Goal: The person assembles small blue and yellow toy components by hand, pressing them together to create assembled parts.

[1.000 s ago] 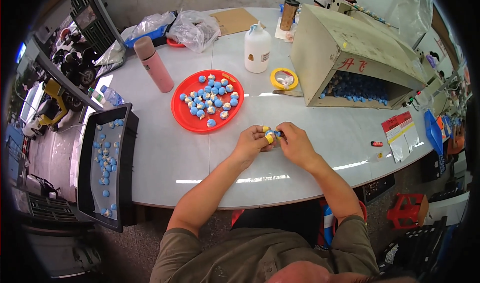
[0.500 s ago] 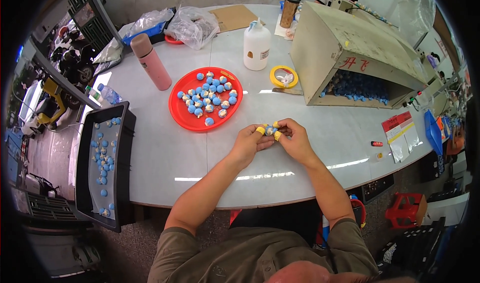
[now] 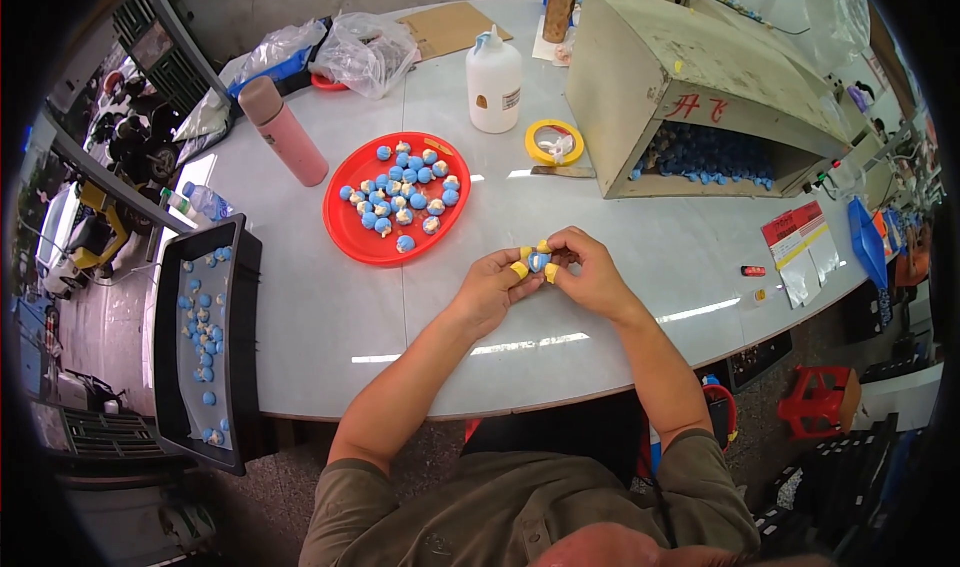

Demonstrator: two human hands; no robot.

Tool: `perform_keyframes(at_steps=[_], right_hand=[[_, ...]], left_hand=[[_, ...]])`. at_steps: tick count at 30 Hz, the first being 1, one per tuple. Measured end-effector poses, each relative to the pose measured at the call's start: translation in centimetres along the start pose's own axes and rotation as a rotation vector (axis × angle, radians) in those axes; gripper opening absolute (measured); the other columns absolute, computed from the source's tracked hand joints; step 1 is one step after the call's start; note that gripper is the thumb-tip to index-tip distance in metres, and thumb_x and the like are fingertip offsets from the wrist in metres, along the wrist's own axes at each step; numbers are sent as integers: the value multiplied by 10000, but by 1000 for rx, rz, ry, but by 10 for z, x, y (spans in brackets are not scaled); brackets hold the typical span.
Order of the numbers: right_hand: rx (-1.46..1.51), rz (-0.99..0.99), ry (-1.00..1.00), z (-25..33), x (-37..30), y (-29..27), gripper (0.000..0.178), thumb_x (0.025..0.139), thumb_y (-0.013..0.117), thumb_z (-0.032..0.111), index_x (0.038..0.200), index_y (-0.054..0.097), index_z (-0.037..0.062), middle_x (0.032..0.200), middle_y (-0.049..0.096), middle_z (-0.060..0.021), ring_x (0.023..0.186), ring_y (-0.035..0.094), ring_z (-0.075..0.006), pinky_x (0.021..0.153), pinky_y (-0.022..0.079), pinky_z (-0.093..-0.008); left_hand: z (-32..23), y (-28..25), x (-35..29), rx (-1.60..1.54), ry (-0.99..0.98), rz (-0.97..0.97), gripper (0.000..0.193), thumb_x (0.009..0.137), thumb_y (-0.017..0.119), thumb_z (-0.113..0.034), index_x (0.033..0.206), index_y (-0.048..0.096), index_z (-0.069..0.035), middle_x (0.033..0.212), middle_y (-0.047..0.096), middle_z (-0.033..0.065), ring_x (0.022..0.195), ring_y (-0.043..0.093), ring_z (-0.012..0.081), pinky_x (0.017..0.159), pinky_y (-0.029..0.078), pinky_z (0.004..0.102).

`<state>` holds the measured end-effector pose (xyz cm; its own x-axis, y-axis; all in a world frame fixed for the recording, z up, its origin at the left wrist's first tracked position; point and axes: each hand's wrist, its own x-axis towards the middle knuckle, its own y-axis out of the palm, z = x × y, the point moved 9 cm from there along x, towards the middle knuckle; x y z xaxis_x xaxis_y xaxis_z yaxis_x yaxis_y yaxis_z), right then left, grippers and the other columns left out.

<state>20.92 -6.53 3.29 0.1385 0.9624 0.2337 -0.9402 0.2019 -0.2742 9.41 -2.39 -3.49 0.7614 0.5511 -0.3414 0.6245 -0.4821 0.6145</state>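
Note:
A small blue-and-white ball-shaped piece (image 3: 538,262) is pinched between the fingertips of both hands, just above the table's middle. My left hand (image 3: 488,289) grips it from the left with thumb and fingers. From the other side, my right hand (image 3: 594,279) closes on it. Yellow covers wrap several fingertips of both hands. Beyond my left hand, a round red tray (image 3: 343,235) holds many similar blue-and-cream balls (image 3: 403,189). More of them lie in a long black bin (image 3: 246,367) at the far left.
A pink bottle (image 3: 285,132), a white squeeze bottle (image 3: 494,85) and a yellow tape roll (image 3: 553,144) stand or lie beyond my hands. At the right back is a beige metal box (image 3: 610,87), its opening filled with dark blue pieces. Printed packets (image 3: 800,252) lie near the right edge.
The ball has turned in my fingers and shows more blue. Both hands stay in nearly the same place; the whole view has shifted slightly.

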Motion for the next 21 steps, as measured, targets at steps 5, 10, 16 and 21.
perform_keyframes(at_steps=[5,10,16,21], right_hand=[[-29,7,-8,10,-1,-2,254,742,578,-75,984,605,-1,986,585,-54,804,565,-123,676,459,-240],[-106,12,-44,15,-2,0,269,740,588,-64,998,617,5,986,604,-57,802,570,-130,661,448,-245],[-223,-7,-61,27,-1,0,274,734,611,-52,1001,616,8,941,615,-64,788,575,-147,661,448,-261],[-253,-2,-32,31,-1,2,307,703,579,-94,996,601,-6,914,601,-69,788,552,-145,713,452,-261]], left_hand=[[-1,5,-3,-3,-23,18,291,954,479,-40,1227,484,60,1143,585,127,1007,609,178,902,520,278],[1,4,-2,19,6,23,288,942,540,-71,1212,514,27,1159,581,117,1057,587,184,949,498,321],[0,3,-1,14,55,-2,249,935,535,-30,1166,508,61,1128,576,121,1023,605,194,918,520,288],[3,0,1,36,86,-10,247,931,559,-45,1154,516,52,1114,581,109,1023,605,186,924,519,299]])
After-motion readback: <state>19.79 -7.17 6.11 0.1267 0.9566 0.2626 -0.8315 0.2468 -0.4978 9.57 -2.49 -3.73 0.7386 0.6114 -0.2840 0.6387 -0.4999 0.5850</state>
